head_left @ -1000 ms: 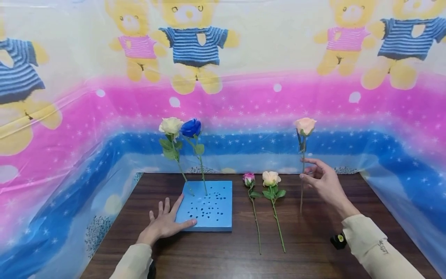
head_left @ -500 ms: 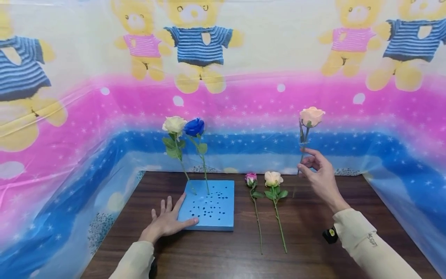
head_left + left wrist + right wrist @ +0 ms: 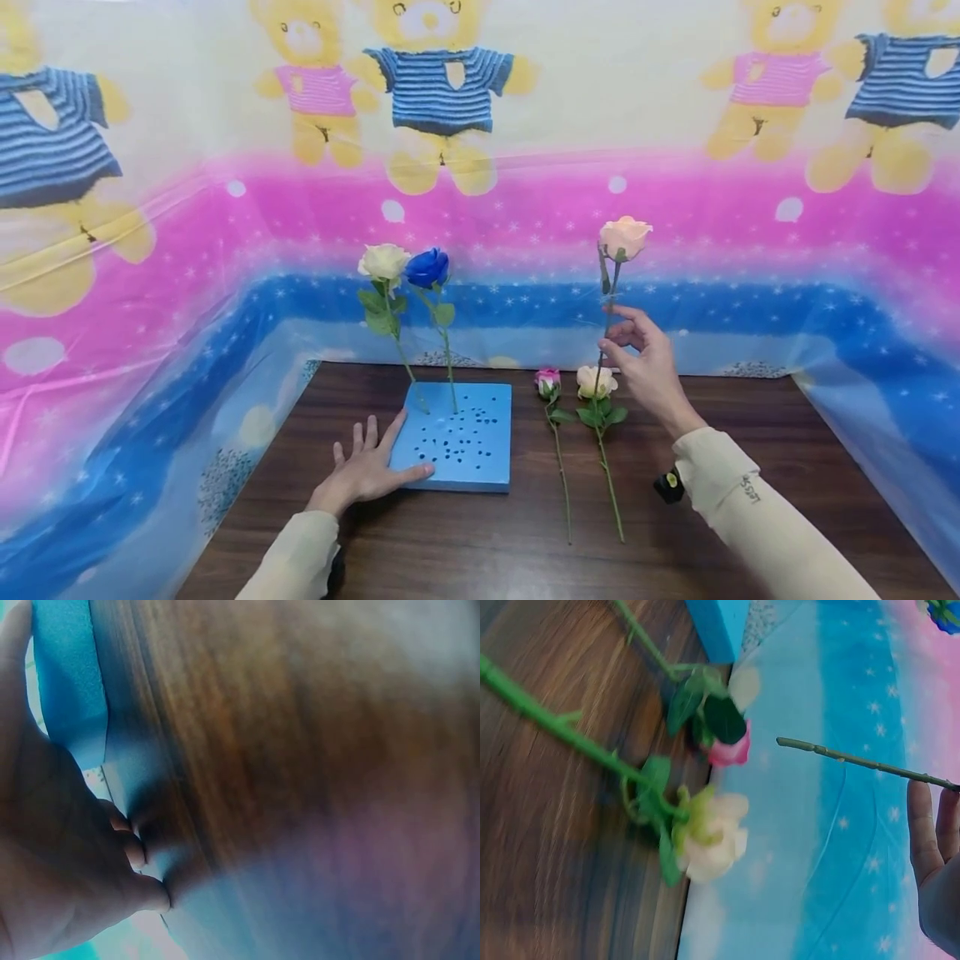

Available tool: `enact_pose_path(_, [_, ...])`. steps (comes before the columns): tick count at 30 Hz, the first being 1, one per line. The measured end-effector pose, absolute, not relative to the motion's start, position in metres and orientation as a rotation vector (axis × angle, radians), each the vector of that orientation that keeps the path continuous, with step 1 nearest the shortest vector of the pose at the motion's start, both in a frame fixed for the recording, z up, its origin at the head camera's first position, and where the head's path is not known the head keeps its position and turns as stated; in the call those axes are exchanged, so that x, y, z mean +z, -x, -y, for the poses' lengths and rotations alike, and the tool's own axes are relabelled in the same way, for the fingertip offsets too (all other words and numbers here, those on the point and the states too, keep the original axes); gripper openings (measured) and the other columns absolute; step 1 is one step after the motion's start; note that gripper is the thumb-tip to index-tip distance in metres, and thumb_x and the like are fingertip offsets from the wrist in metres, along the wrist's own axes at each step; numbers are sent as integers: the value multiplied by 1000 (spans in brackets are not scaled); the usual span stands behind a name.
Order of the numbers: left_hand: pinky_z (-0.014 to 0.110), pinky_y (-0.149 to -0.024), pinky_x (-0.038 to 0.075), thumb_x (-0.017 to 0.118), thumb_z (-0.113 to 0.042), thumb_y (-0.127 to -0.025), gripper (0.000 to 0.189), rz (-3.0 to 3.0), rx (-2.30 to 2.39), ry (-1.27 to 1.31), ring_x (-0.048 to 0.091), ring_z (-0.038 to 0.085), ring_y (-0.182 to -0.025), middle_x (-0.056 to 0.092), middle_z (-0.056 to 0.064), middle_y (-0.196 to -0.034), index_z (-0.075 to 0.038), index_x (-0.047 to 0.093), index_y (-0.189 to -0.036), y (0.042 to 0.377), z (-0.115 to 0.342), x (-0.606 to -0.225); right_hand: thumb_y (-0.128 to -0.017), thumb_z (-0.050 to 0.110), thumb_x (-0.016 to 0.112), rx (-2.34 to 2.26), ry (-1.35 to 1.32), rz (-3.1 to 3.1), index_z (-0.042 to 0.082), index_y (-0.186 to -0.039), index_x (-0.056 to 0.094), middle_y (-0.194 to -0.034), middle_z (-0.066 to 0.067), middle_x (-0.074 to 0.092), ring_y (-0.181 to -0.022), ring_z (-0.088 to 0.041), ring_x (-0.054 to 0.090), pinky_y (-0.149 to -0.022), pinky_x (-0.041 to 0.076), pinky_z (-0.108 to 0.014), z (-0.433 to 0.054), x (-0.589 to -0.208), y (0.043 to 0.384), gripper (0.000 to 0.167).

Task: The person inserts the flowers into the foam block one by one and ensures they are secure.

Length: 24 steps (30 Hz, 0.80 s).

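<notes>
A pale pink rose point(image 3: 626, 238) stands nearly upright in the air, its stem point(image 3: 855, 760) pinched between the thumb and fingers of my right hand point(image 3: 647, 360). The stem's lower end hangs free in the right wrist view. My left hand point(image 3: 369, 467) lies with spread fingers against the left side of a blue foam block point(image 3: 501, 475), thumb on its front top edge. Many small holes dot the block's top. A white rose point(image 3: 384, 262) and a blue rose point(image 3: 427, 268) stand in its back part, the white one leaning left.
On the dark wooden table point(image 3: 525, 567), right of the block, lie a magenta rose point(image 3: 548, 382) and a cream rose point(image 3: 596, 382), stems toward me. A curtain point(image 3: 555, 208) printed with bears hangs along the table's back and sides.
My right hand has lifted the pale pink rose and carried it left, now above the cream rose. The left hand stays at the block. The head view has shifted slightly.
</notes>
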<state>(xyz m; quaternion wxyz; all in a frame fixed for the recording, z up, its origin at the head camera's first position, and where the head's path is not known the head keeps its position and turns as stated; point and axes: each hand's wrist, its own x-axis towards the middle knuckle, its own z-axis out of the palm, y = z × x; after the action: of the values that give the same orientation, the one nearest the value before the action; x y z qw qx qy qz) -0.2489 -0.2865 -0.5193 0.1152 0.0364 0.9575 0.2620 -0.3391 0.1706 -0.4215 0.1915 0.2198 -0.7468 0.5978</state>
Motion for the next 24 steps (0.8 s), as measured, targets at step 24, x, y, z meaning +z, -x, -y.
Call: enact_pose_path(24, [89,-121,-8,68,-86,-92,122,-2825,745,-100,-11,59,-166,-6,35,-181,-28,10,-182,250,286,-520,-108,1,72,1738,-747,2122,14,-153,65,-113,-21,66,-104,-26,76,-84,69,-46,-104,-419,349,48])
